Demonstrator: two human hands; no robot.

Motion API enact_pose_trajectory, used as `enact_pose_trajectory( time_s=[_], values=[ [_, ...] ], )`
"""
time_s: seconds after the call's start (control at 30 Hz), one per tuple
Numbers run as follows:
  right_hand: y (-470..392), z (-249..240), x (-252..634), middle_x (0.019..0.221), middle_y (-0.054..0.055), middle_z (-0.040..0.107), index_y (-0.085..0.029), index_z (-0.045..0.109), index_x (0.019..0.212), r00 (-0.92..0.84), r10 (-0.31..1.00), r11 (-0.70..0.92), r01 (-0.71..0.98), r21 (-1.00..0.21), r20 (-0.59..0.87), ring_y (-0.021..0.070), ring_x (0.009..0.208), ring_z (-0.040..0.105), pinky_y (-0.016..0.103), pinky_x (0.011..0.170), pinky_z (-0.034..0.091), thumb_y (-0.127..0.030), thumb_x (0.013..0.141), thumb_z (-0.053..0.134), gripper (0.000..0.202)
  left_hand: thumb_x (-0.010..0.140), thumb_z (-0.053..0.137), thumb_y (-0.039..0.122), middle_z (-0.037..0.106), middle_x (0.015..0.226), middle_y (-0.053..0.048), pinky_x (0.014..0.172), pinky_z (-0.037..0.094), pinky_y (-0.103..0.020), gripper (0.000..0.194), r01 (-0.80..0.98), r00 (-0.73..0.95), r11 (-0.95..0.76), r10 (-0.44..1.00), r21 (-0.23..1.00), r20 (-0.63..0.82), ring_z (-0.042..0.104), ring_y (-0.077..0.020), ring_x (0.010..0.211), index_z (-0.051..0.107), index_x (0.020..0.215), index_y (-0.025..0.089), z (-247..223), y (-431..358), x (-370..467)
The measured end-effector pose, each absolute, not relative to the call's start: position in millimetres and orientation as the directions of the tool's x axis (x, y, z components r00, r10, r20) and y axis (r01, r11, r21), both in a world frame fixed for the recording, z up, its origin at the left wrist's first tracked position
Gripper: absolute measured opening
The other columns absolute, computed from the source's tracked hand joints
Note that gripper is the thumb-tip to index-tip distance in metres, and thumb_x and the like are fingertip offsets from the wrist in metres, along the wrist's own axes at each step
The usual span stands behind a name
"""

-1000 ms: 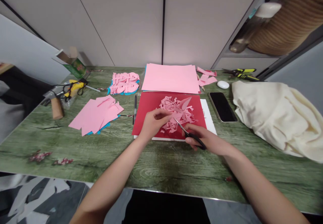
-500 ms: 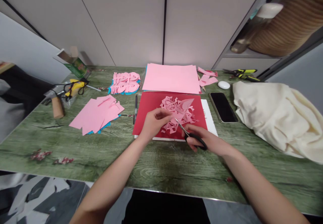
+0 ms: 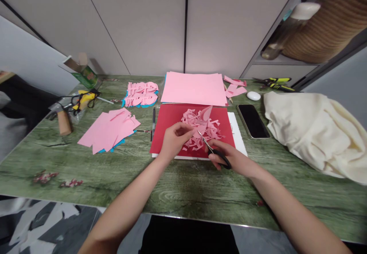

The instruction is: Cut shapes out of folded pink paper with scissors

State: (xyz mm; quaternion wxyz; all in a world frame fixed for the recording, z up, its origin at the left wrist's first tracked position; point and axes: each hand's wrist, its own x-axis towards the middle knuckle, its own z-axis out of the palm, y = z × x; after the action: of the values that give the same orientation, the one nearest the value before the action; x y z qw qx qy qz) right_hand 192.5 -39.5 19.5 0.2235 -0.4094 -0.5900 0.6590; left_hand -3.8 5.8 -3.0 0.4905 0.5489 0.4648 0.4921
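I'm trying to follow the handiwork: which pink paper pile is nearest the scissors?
The loose heap of small scraps on the red sheet, right by the scissors; the big stack, fanned sheets and layered cutouts lie off that sheet.

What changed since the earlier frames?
The pink paper piece's pointed end swung left and away from the person. The right hand and scissors shifted slightly left. No grip visibly taken or released. Left hand, red sheet and smartphone stayed put.

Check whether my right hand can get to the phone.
Probably yes: the phone lies uncovered just beyond your right hand, and nothing seems to stand between, but that hand holds the scissors.
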Motion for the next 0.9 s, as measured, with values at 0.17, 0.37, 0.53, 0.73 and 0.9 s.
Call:
enact_pose_trajectory(
  time_s=[0.17,0.37,0.53,0.73,0.9],
  values=[
    [-41.2,17.7,189.2,0.06,-0.006,0.046,-0.02,0.043,0.085,-0.539,0.798,-0.2,0.186,-0.962,-0.27,0.0088,0.052,0.045,0.022,0.051,0.035,-0.038,0.086,0.052,0.021,0.067,0.07,0.028,0.063,0.071,0.0,0.062,0.045,-0.023,0.016,-0.033,0.072,-0.062,0.995,0.998,0.064,0.058,-0.0115,0.066,0.063,0.075,0.016,-5.4,5.0,-1.4],
    [-41.9,17.2,187.9,0.06,-0.006,0.046,-0.02,0.042,0.085,-0.532,0.805,-0.195,0.181,-0.964,-0.263,0.0086,0.052,0.045,0.022,0.052,0.035,-0.037,0.087,0.051,0.019,0.065,0.071,0.026,0.059,0.069,0.002,0.059,0.043,-0.021,0.017,-0.16,0.069,0.018,0.998,0.987,-0.007,0.054,-0.0089,0.063,0.06,0.073,0.016,-6.9,3.9,1.4],
    [-41.7,18.6,189.9,0.062,-0.005,0.047,-0.019,0.043,0.084,-0.565,0.778,-0.208,0.182,-0.961,-0.275,0.0087,0.053,0.046,0.023,0.053,0.037,-0.04,0.086,0.052,0.023,0.062,0.072,0.021,0.056,0.066,0.005,0.054,0.04,-0.017,0.023,-0.378,0.223,0.302,0.947,0.875,-0.231,0.054,-0.0059,0.057,0.055,0.078,0.017,-6.6,4.2,1.1],
    [-42.5,16.6,190.9,0.061,-0.006,0.047,-0.02,0.044,0.088,-0.51,0.804,-0.191,0.264,-0.945,-0.305,0.009,0.053,0.044,0.023,0.052,0.036,-0.042,0.081,0.058,0.027,0.064,0.071,0.029,0.058,0.057,0.003,0.047,0.035,-0.018,0.024,-0.314,0.287,0.432,0.892,0.845,-0.349,0.055,-0.0072,0.05,0.053,0.07,0.014,-5.4,4.3,0.8],
    [-42.5,18.6,190.7,0.064,-0.005,0.048,-0.02,0.043,0.091,-0.508,0.804,-0.197,0.264,-0.944,-0.31,0.0102,0.056,0.046,0.024,0.055,0.038,-0.043,0.082,0.057,0.028,0.063,0.072,0.029,0.058,0.055,0.004,0.051,0.038,-0.019,0.023,-0.259,0.261,0.327,0.93,0.909,-0.26,0.054,-0.0073,0.051,0.056,0.067,0.014,-3.4,3.1,1.3]
  ],
)
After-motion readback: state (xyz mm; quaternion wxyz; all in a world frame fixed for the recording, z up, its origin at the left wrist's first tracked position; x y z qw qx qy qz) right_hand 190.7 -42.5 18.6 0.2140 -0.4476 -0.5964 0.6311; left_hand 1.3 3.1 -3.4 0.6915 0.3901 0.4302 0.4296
